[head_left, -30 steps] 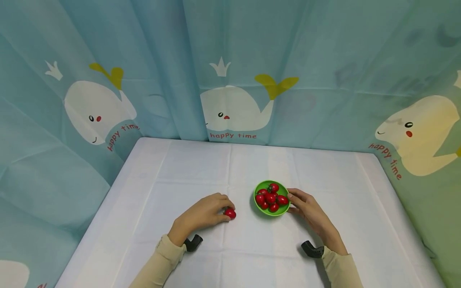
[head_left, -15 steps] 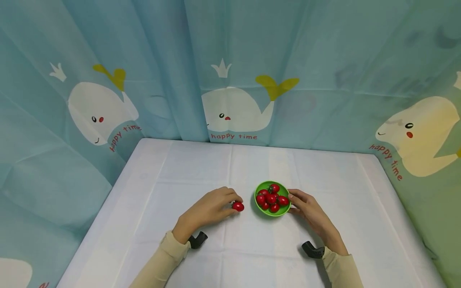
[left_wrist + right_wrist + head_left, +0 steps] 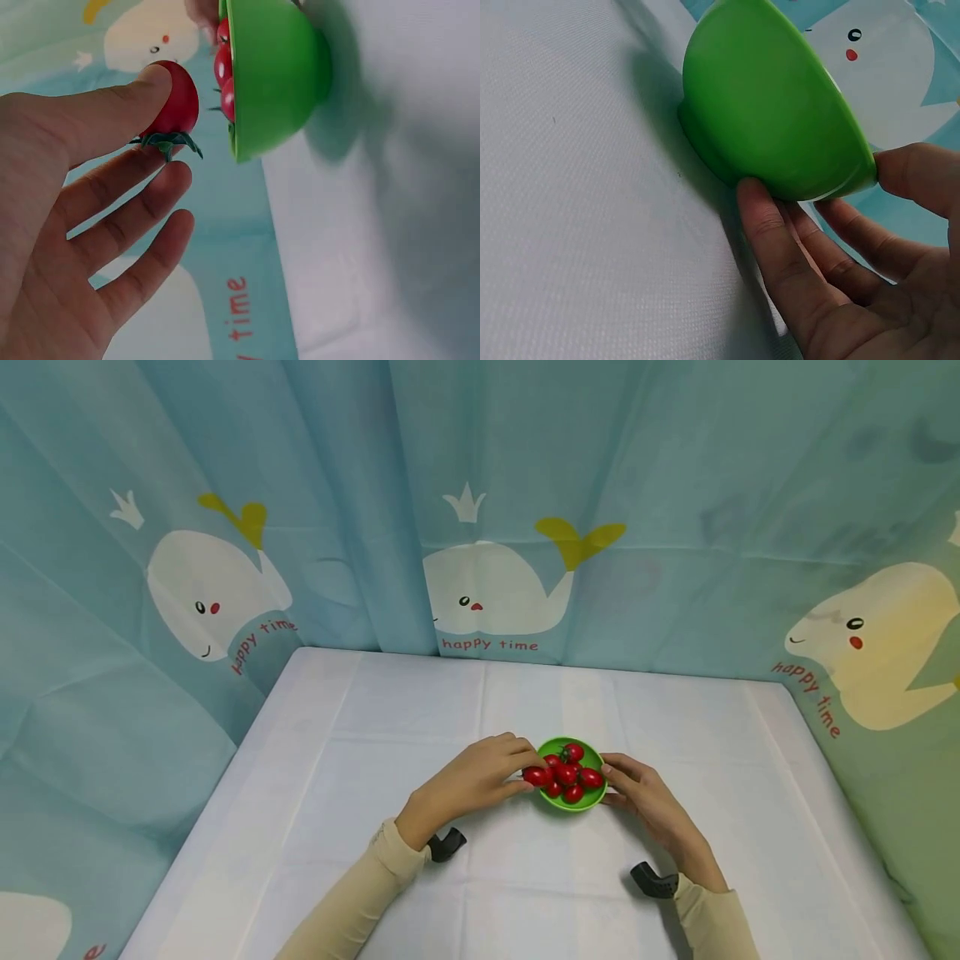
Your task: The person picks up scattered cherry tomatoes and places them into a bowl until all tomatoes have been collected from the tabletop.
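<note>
Between thumb and fingers my left hand [image 3: 483,777] pinches a red cherry tomato [image 3: 180,101] by its side, its green leafy stem end showing in the left wrist view. In the head view this tomato overlaps the left rim of a small green bowl [image 3: 572,807]; in the left wrist view it is just beside the open top. Several cherry tomatoes [image 3: 567,774] lie inside the bowl. From the right, my right hand [image 3: 654,806] holds the bowl [image 3: 765,105], thumb at the rim and fingertips against the outer wall and near its foot.
A white cloth [image 3: 390,710] covers the table under the bowl. Behind and at the sides hangs a blue-green curtain [image 3: 345,510] with printed whales. A black wrist-worn device [image 3: 447,845] sits at the left cuff, and another black device [image 3: 654,881] at the right.
My left hand has carried the pinched tomato up and to the right from the table's middle to the bowl's left rim. The right hand and bowl have hardly moved.
</note>
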### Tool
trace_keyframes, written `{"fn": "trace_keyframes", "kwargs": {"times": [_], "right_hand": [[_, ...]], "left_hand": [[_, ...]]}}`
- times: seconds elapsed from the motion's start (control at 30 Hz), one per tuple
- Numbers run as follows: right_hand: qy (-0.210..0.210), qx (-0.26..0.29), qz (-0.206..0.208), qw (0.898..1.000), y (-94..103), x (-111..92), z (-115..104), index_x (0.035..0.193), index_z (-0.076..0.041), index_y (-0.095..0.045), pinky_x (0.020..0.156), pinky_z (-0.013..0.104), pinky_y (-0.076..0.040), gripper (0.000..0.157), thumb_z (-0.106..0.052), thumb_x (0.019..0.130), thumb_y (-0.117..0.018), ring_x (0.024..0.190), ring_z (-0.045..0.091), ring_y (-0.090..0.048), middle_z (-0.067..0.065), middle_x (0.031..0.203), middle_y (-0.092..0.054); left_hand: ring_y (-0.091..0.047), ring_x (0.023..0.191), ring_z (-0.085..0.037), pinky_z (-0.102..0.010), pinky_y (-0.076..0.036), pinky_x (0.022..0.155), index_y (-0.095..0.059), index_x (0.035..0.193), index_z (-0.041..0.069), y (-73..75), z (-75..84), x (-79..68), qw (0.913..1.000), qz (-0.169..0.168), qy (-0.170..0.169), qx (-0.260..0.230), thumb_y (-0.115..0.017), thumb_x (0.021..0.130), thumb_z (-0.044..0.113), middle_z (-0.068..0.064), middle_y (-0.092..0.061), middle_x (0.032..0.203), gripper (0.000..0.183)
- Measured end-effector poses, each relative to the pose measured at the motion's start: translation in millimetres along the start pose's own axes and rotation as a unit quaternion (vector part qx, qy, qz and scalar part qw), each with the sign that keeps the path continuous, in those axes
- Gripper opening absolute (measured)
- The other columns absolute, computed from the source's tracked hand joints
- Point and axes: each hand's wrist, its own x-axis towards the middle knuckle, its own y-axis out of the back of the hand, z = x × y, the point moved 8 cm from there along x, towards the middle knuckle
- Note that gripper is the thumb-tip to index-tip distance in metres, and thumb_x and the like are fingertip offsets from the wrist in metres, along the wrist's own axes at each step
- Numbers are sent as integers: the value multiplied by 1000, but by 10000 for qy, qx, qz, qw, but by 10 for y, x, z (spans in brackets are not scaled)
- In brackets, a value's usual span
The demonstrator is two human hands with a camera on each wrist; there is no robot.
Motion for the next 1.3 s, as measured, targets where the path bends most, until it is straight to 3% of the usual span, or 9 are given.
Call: {"fn": "trace_keyframes", "kwargs": {"times": [0.33,0.5,0.63,0.87,1.1,1.3], "right_hand": [[-59,-106,2,9999,-11,-18,-55,150,9,-42,91,31,-63,56,-28,110,-53,110,5,-68,12,137,-59],[-53,-79,-56,9999,-25,-26,-85,150,10,-41,90,35,-64,56,-28,111,-52,110,7,-68,19,141,-55],[-90,-15,-71,9999,-39,-29,-101,151,10,-40,89,38,-64,56,-27,111,-52,108,8,-69,16,138,-57],[-183,-27,-31,9998,-47,-33,-138,151,10,-39,88,38,-64,55,-26,111,-51,105,10,-68,15,135,-58],[-288,-88,34,9995,-39,-38,-124,151,9,-40,89,37,-64,54,-26,111,-51,105,9,-69,16,136,-58],[-290,-24,69,9996,-29,-38,-91,152,8,-40,89,37,-64,55,-27,111,-51,106,10,-69,15,136,-58]], "left_hand": [[-60,101,-11,-22,-51,89,-72,124,20,-157,141,224,9974,-400,-179,566,-77,96,29,8,-69,116,30],[-63,109,-13,-24,-53,92,-71,125,21,-248,190,297,9946,-648,-193,782,-75,97,32,6,-69,124,31],[-64,119,-13,-26,-54,96,-71,126,21,-306,207,333,9927,-792,-193,891,-74,97,34,6,-70,128,31],[-63,116,-10,-23,-53,90,-71,122,21,-358,246,377,9910,-766,-317,1053,-76,94,37,10,-73,123,32],[-63,113,-10,-22,-53,95,-75,117,22,-441,304,439,9860,-857,-480,1348,-77,94,38,10,-74,120,28],[-62,108,-9,-21,-51,86,-78,111,26,-475,306,424,9827,-846,-433,1589,-76,94,39,11,-73,116,22]]}}
